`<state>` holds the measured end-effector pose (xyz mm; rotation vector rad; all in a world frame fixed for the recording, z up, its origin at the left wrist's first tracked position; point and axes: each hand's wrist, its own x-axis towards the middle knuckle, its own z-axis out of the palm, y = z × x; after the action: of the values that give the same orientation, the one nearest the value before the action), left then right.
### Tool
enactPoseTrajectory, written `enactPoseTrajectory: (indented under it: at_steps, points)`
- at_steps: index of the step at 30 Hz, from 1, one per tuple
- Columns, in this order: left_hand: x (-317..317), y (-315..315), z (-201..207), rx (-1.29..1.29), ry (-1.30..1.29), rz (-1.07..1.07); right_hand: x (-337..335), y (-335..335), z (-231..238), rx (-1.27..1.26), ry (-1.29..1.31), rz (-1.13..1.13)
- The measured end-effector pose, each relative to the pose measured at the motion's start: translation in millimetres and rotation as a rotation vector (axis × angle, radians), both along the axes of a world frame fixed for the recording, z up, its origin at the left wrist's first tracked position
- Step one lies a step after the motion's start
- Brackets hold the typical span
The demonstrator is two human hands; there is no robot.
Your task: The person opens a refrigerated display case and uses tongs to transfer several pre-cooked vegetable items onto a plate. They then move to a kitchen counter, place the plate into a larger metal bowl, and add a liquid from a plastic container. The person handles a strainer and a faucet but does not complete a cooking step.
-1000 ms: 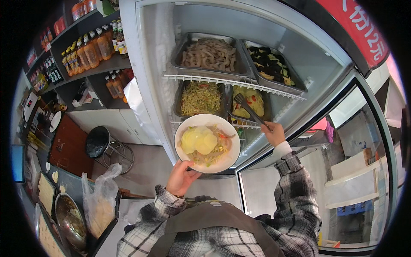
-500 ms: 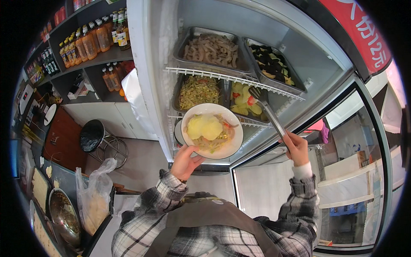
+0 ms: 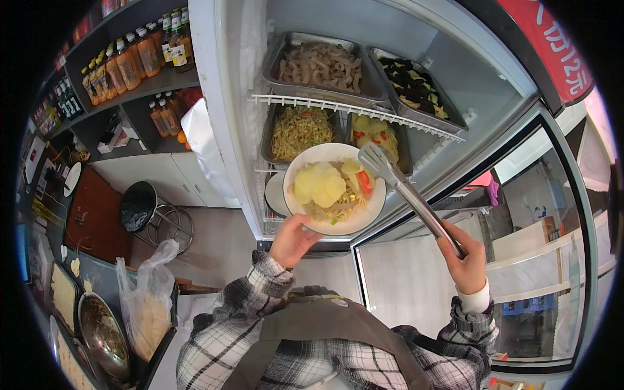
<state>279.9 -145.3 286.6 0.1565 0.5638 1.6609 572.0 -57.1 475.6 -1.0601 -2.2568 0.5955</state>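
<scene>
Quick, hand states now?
Left hand: closed on the white bowl, gripping its near-left rim.
Right hand: closed around the handle end of the metal tongs.

Bright light | tongs glinting | edges bowed | left rim seemingly soft

Between plate and far shelf, a gap led to the sprouts (the shelf overhung their far end); tongs barred the right.
</scene>
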Motion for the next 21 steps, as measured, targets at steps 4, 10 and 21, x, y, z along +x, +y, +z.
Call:
enactPoseTrajectory:
  at_steps: [4,10,21]
  points:
    - [-5,5,-2,0.015,0.004,0.034,-6,6,-12,-0.022,0.035,-0.017]
    - [-13,-6,5,0.001,0.061,0.097,-24,6,-29,-0.013,0.053,0.116]
    - [-11,-20,55,-0.028,0.089,0.056,16,40,106,0.112,0.038,-0.021]
